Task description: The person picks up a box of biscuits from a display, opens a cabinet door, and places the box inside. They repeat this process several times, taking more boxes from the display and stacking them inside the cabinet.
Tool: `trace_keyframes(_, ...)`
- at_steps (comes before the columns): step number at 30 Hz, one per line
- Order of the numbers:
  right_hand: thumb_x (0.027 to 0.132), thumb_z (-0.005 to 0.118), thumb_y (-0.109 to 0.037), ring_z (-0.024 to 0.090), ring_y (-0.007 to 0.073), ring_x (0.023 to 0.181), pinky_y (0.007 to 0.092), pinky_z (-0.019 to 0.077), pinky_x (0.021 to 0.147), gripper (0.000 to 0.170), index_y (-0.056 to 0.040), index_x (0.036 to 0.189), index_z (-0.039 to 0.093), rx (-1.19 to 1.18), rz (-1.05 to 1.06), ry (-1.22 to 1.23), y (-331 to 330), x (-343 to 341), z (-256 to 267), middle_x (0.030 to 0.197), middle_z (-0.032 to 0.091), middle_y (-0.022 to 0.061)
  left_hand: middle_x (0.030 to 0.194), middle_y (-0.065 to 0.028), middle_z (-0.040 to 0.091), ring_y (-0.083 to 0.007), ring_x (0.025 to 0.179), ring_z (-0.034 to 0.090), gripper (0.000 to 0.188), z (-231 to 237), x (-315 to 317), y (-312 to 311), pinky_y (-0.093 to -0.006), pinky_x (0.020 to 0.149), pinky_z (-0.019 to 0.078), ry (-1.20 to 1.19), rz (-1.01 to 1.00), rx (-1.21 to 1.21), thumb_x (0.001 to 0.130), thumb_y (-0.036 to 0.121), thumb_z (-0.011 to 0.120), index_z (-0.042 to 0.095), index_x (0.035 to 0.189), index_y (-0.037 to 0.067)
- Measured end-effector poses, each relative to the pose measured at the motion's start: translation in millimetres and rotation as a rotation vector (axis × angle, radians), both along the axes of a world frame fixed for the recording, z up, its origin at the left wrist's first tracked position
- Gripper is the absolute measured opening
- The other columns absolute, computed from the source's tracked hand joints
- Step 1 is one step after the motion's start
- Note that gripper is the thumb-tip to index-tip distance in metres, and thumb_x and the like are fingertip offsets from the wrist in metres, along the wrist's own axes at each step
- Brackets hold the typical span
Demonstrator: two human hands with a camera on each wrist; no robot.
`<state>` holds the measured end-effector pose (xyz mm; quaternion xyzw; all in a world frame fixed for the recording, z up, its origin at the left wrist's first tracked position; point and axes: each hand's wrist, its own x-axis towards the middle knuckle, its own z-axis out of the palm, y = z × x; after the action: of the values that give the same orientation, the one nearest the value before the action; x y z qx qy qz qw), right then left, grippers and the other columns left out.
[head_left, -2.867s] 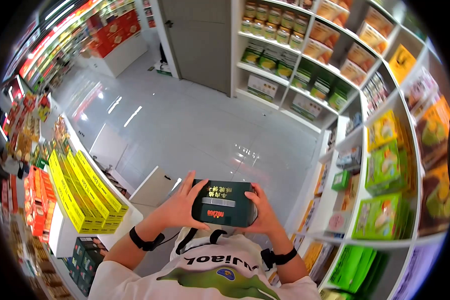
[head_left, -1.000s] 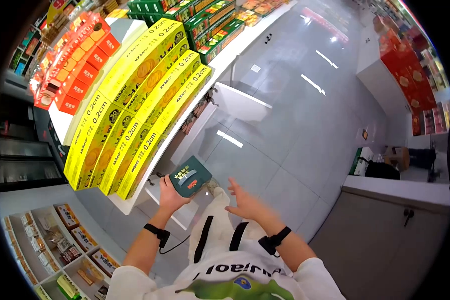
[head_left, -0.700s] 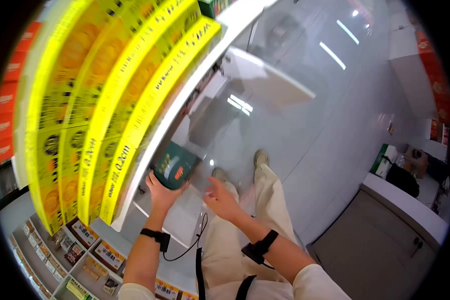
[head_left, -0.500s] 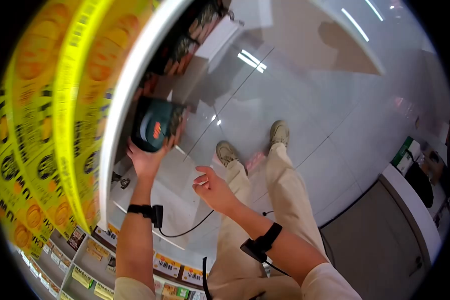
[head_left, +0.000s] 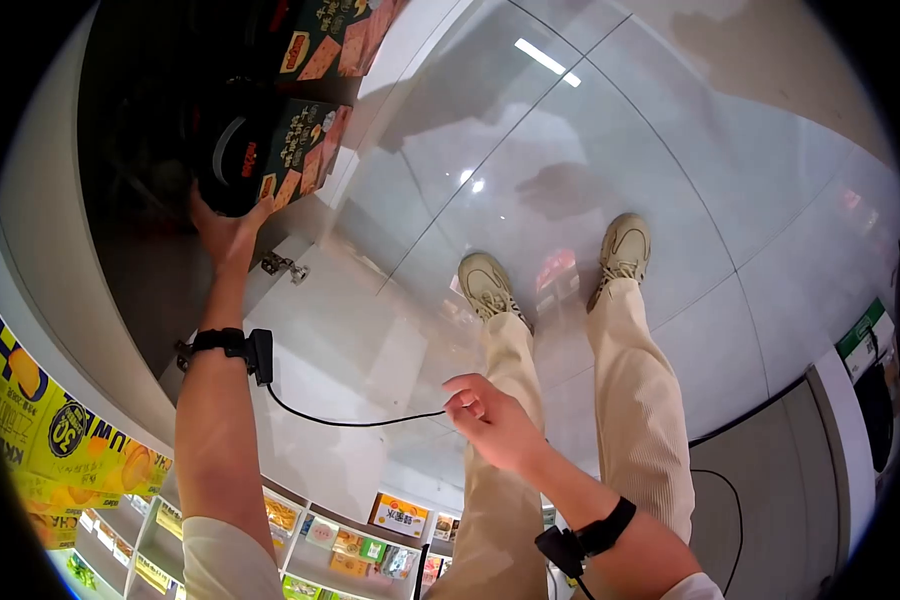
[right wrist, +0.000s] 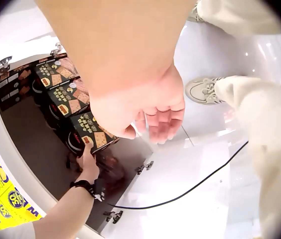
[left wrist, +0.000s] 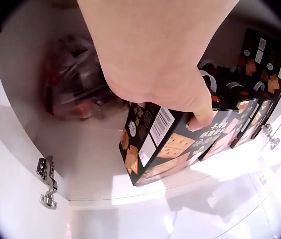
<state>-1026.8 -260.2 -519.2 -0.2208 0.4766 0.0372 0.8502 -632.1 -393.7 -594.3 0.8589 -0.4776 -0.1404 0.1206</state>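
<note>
Inside a low cabinet (head_left: 45, 270), my left hand (head_left: 228, 232) grips a dark biscuit box (head_left: 305, 150) by its near end, thumb on the printed front. Crackers and a barcode show on this box (left wrist: 173, 144) in the left wrist view; the other fingers are hidden behind it. Beside it stand similar boxes (right wrist: 67, 97) in a row, with pale handles on top. My right hand (head_left: 495, 425) hangs over the legs with loosely curled fingers and holds nothing.
A plastic-wrapped bundle (left wrist: 78, 82) lies deeper in the cabinet. Metal hinges (head_left: 285, 267) and an open white door (head_left: 330, 350) border the opening. Yellow boxes (head_left: 65, 440) stand on the counter above. A black cable (right wrist: 190, 188) hangs between the wrists.
Both hands held the box at first; the right then let go. The left hand carried it down into the cabinet beside the other boxes, as the view turned and lowered.
</note>
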Motion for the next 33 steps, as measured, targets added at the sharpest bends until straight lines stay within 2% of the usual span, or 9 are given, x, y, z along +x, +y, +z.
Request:
trace_keyframes(10,0.094,0.056,-0.021,0.064,0.0174,0.076,0.0327,0.0507,0.071,0.033,-0.0048,0.123,0.056,0.032,0.014,0.019,12.2,15.6,-1.9,0.097,0.068,0.0085,0.139,-0.0177,0.045,-0.0238,0.125,0.048,0.094,-23.5,4.6,-9.2,-0.0340,0.108,0.0401,0.549,0.000,-0.212,0.074,0.003,0.083,0.026,0.147,-0.005)
trace_keyframes(17,0.097,0.055,-0.016,0.057,0.0109,0.082,0.0275,0.0480,0.077,0.027,-0.0047,0.122,0.056,0.070,0.010,0.023,-5.4,16.2,1.2,0.098,0.065,0.0041,0.140,-0.0174,0.045,-0.0252,0.127,0.048,0.097,-28.2,2.6,-5.4,-0.0341,0.109,0.0388,0.457,0.020,-0.225,0.071,0.001,0.085,0.026,0.148,-0.004)
trace_keyframes(20,0.097,0.055,-0.014,0.057,0.0104,0.083,0.0267,0.0474,0.076,0.026,-0.0049,0.121,0.057,0.056,0.020,0.073,-16.8,-0.5,8.8,0.097,0.066,0.0031,0.145,-0.0178,0.043,-0.0256,0.130,0.045,0.097,-10.6,-11.7,-9.6,-0.0361,0.115,0.0296,0.187,0.015,-0.162,0.077,0.016,0.085,0.025,0.151,-0.003)
trace_keyframes(23,0.093,0.058,-0.018,0.060,0.0141,0.071,0.0318,0.0481,0.067,0.028,-0.0055,0.117,0.060,-0.150,-0.060,0.169,-29.3,-26.9,16.7,0.083,0.063,0.0041,0.149,-0.0285,0.037,-0.0344,0.137,0.041,0.113,-33.0,11.8,46.3,-0.0382,0.116,0.0311,0.189,0.351,0.191,0.072,0.037,0.087,0.020,0.149,-0.010)
trace_keyframes(25,0.093,0.058,-0.017,0.060,0.0143,0.071,0.0317,0.0484,0.067,0.028,-0.0053,0.118,0.059,-0.202,-0.029,0.182,-56.0,-49.3,44.5,0.083,0.063,0.0043,0.153,-0.0284,0.034,-0.0349,0.141,0.038,0.115,16.0,-46.3,60.1,-0.0364,0.117,0.0313,0.412,0.452,0.203,0.073,0.045,0.085,0.019,0.150,-0.011)
trace_keyframes(26,0.092,0.058,-0.016,0.060,0.0145,0.072,0.0315,0.0487,0.068,0.028,-0.0052,0.118,0.059,-0.230,-0.001,0.192,-71.2,-62.2,61.7,0.084,0.063,0.0044,0.156,-0.0262,0.031,-0.0339,0.144,0.035,0.111,57.6,-75.2,54.7,-0.0368,0.117,0.0304,0.350,0.289,0.514,0.077,0.043,0.081,0.018,0.151,-0.010)
trace_keyframes(28,0.092,0.060,-0.014,0.062,0.0166,0.073,0.0320,0.0498,0.068,0.028,-0.0050,0.118,0.059,-0.353,0.080,0.196,-102.0,-87.8,102.2,0.085,0.064,0.0058,0.158,-0.0245,0.029,-0.0335,0.146,0.032,0.099,85.4,-117.3,98.9,-0.0379,0.119,0.0282,0.346,0.128,0.531,0.082,0.040,0.077,0.023,0.153,-0.004)
trace_keyframes(31,0.090,0.062,-0.012,0.063,0.0197,0.074,0.0334,0.0515,0.070,0.028,-0.0055,0.116,0.060,-0.516,0.274,0.201,-148.1,-123.3,183.1,0.091,0.066,0.0079,0.129,-0.0158,0.063,-0.0250,0.118,0.060,0.067,146.9,-171.6,159.7,-0.0346,0.102,0.0465,0.994,0.235,0.489,0.084,0.023,0.076,0.050,0.140,-0.001)
trace_keyframes(33,0.089,0.063,-0.013,0.064,0.0199,0.075,0.0337,0.0517,0.071,0.028,-0.0059,0.116,0.060,-0.604,0.355,0.183,-158.8,-150.4,223.5,0.092,0.067,0.0080,0.117,-0.0107,0.067,-0.0176,0.104,0.064,0.055,231.8,-211.5,165.8,-0.0314,0.092,0.0516,1.167,0.275,0.503,0.085,0.013,0.073,0.054,0.135,0.002)
